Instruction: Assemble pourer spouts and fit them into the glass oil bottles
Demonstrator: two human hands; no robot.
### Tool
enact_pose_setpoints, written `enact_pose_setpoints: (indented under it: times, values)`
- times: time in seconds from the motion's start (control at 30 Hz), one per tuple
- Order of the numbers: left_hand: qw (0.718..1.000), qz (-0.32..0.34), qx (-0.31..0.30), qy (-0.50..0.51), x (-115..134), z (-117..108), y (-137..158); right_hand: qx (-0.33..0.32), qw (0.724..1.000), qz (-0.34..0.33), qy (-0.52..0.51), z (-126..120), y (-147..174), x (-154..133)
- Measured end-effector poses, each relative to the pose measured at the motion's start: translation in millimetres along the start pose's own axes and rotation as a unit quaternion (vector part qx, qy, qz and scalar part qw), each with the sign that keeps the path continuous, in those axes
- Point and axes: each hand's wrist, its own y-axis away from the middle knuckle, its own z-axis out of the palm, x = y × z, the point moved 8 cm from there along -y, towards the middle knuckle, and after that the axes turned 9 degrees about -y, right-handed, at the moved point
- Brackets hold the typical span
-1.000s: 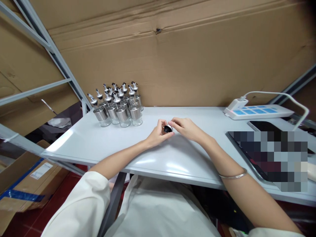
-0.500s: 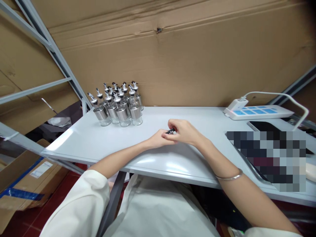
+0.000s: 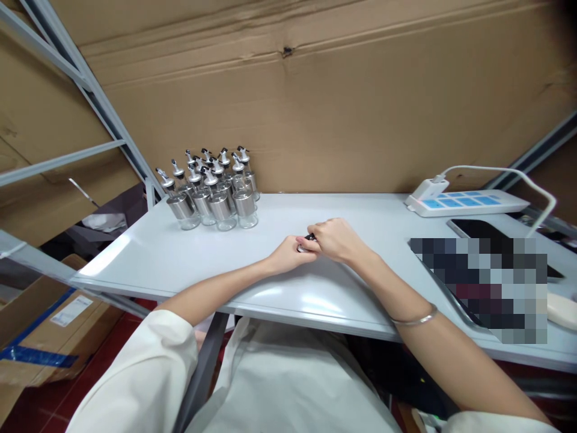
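Close together over the middle of the table, my left hand (image 3: 291, 255) and my right hand (image 3: 337, 239) are both closed on one small black-and-silver piece (image 3: 309, 238). Fingers cover most of it, so its exact kind cannot be made out. My left thumb lies along its near side, while the right fingers curl over it from above. Farther back on the left stand several glass bottles (image 3: 222, 207) with steel sleeves. Most carry silver pour spouts with black flip caps; a front one (image 3: 246, 207) seems to have a bare glass neck.
A white power strip (image 3: 469, 203) with a plugged-in charger (image 3: 430, 188) and cable lies at the back right. Nearer are a dark phone (image 3: 478, 228) and a tablet-like device with a blurred screen (image 3: 478, 288). Cardboard (image 3: 342, 120) backs the table (image 3: 148, 258); a metal frame rises left.
My right hand has turned slightly over the small piece, and more of its silver part shows between the fingers. The whole view has shifted a little; the bottles stand as before.
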Motion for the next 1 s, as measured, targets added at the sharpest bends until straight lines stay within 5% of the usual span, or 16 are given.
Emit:
enact_pose_setpoints:
  times: [0.27,0.5,0.7,1.0]
  values:
    - [1.0,0.003,-0.006,-0.016,0,2,2,0.037,0.976,0.015,-0.214,1,1,8]
    - [0.999,-0.009,-0.01,-0.044,-2,4,4,0.033,0.951,0.036,-0.304,7,-4,16]
    - [0.999,-0.013,-0.009,-0.036,-4,2,2,0.011,0.954,0.079,-0.29,16,-7,40]
    - [0.999,-0.044,0.005,-0.026,-3,-4,2,0.008,0.97,0.17,-0.175,33,2,114]
